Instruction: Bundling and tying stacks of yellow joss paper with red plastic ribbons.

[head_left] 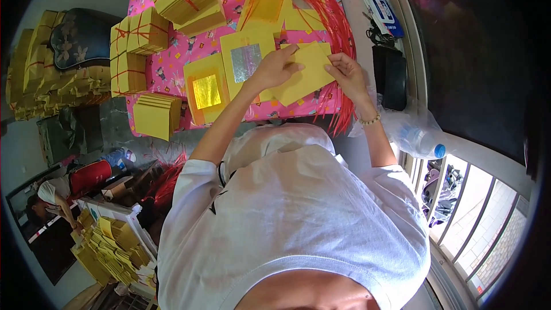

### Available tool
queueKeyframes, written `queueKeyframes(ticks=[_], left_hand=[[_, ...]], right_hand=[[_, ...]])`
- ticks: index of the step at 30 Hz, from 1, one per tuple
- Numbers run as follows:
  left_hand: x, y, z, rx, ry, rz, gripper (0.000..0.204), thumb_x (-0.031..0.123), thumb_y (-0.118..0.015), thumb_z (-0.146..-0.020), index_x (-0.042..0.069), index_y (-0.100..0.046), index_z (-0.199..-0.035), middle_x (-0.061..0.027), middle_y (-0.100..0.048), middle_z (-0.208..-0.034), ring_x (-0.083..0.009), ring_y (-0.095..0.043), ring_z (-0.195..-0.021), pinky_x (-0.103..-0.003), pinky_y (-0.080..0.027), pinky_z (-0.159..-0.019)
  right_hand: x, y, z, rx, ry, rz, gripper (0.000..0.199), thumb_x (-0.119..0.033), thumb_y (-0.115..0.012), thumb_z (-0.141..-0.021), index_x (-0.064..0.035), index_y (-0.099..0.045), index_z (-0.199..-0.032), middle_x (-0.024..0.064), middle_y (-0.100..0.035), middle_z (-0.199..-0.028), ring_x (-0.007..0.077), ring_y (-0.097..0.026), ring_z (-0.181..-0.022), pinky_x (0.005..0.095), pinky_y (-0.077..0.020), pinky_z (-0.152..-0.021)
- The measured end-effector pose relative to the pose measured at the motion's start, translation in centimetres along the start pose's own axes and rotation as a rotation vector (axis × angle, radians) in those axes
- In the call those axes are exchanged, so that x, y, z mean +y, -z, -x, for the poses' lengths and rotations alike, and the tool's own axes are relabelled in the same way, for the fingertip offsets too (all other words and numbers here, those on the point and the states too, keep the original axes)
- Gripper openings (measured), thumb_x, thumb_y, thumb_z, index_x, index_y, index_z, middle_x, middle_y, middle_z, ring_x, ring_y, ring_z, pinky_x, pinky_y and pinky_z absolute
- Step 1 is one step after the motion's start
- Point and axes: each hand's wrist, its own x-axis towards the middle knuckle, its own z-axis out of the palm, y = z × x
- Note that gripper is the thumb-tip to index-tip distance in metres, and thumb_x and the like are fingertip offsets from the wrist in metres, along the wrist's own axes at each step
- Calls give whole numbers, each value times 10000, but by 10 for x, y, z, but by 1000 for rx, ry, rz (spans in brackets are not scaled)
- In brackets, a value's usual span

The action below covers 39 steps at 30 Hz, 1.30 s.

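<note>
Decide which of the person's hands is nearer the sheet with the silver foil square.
Left. The left hand grips the yellow sheet's edge right beside the silver-foil sheet; the right hand holds its far side.

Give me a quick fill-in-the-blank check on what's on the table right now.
Both the left hand and the right hand grip one ____ paper sheet.
The foil square nearest the left hand is ____ coloured.
The tied paper bundles are bound with ____ string.
The tablecloth is ____.
Missing words: yellow; silver; red; pink
</note>
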Motion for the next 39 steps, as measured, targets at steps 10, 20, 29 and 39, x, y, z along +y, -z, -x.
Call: queueKeyframes(ticks=[10,20,29,39], left_hand=[[-39,-2,-49,53,78,-120,423,122,-746,-696,11,-555,-1056,-185,-623,-1003,-324,-612,-940,-379,-479,-799],[-73,-52,-62,-33,211,-464,432,43,-698,-715,23,-458,-1073,-217,-569,-1033,-386,-587,-971,-462,-496,-780],[-73,-69,-64,-71,156,-678,362,2,-596,-755,2,-446,-1084,-218,-564,-1003,-349,-636,-887,-396,-556,-694],[-80,-78,-66,-83,139,-751,371,-17,-589,-750,-1,-406,-1071,-220,-555,-1019,-362,-654,-826,-407,-557,-664]], right_hand=[[63,17,-5,311,-389,-198,258,-145,-624,-880,-47,-546,-1106,57,-619,-984,121,-614,-822,232,-515,-619],[129,14,-27,425,-372,0,240,-66,-644,-830,24,-563,-1038,101,-629,-963,159,-599,-864,273,-485,-774],[156,17,-30,383,-409,67,274,-105,-635,-853,-17,-533,-1092,99,-597,-1009,198,-627,-859,342,-587,-634],[146,13,-31,424,-354,401,264,-147,-656,-830,-24,-585,-1053,94,-651,-883,205,-656,-794,347,-565,-642]])
